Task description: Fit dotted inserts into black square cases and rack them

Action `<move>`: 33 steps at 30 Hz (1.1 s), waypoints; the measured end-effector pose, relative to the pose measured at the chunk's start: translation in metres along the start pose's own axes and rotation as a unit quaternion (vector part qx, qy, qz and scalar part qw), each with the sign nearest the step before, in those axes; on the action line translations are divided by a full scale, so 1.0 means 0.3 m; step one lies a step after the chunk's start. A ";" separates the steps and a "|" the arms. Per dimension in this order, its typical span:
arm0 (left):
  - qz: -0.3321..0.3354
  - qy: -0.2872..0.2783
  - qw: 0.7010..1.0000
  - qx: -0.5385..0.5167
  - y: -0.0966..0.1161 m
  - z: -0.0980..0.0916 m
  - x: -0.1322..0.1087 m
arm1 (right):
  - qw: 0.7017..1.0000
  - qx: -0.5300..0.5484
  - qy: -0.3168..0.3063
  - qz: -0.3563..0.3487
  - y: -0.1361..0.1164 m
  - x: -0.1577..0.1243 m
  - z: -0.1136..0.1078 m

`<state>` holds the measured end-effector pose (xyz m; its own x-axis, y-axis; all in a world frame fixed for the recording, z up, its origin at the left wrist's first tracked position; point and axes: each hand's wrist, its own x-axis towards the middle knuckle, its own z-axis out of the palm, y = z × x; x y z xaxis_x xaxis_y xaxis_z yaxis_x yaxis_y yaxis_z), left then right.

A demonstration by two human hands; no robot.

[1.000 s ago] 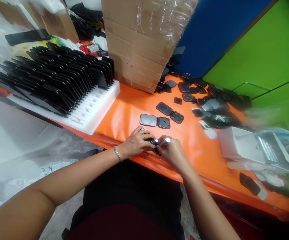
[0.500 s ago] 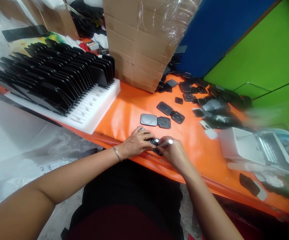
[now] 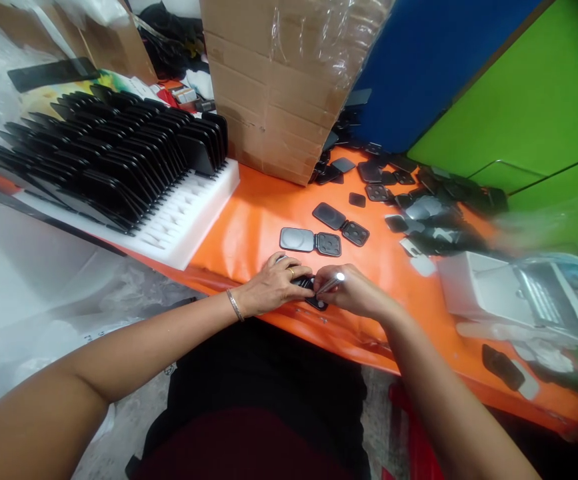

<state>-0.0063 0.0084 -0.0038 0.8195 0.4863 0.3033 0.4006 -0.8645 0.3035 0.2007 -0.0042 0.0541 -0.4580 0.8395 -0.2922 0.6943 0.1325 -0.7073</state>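
Observation:
My left hand (image 3: 279,288), wearing a ring and a bracelet, is closed over a black hinged piece (image 3: 319,305) at the table's front edge. Its fingers cover most of that piece. My right hand (image 3: 349,292) pinches a slim, shiny metal tool (image 3: 331,283) shaped like a pen. The tool slants down to the piece's right end, close to my left fingertips; whether its tip touches cannot be made out. Just beyond my hands lie two unfolded hinged pieces, a grey-and-black one (image 3: 297,239) and a darker one (image 3: 329,215), each with round recesses in one half.
Rows of black plates stand in a white foam rack (image 3: 183,233) on the left. Behind it rises a cardboard box (image 3: 273,93). Loose black parts (image 3: 433,207) are heaped at the right, near a white box (image 3: 483,287) on the orange table (image 3: 249,200).
My right hand has turned, its wrist and forearm shifting up and to the right. The metal tool has tilted with it. My left hand keeps its place on the black piece.

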 end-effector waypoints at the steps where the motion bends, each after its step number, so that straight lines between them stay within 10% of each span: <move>1: 0.004 -0.006 1.000 0.004 -0.003 -0.002 0.001 | 1.000 0.005 -0.005 0.002 0.002 0.000 -0.001; 11: 0.035 -0.018 0.998 0.043 -0.024 -0.003 0.010 | 0.981 0.169 -0.092 0.012 0.040 0.010 -0.036; 16: 0.045 -0.001 0.998 0.043 -0.031 0.006 0.006 | 0.959 0.268 0.077 0.043 0.084 -0.040 -0.028; 33: 0.026 -0.002 1.000 0.003 0.032 -0.025 0.002 | 0.979 -0.099 0.174 -0.045 0.060 -0.074 0.077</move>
<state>-0.0051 0.0013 0.0062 0.8409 0.4404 0.3145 0.3600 -0.8892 0.2823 0.2106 -0.0326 0.0330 -0.3286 0.9441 0.0265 0.7698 0.2840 -0.5716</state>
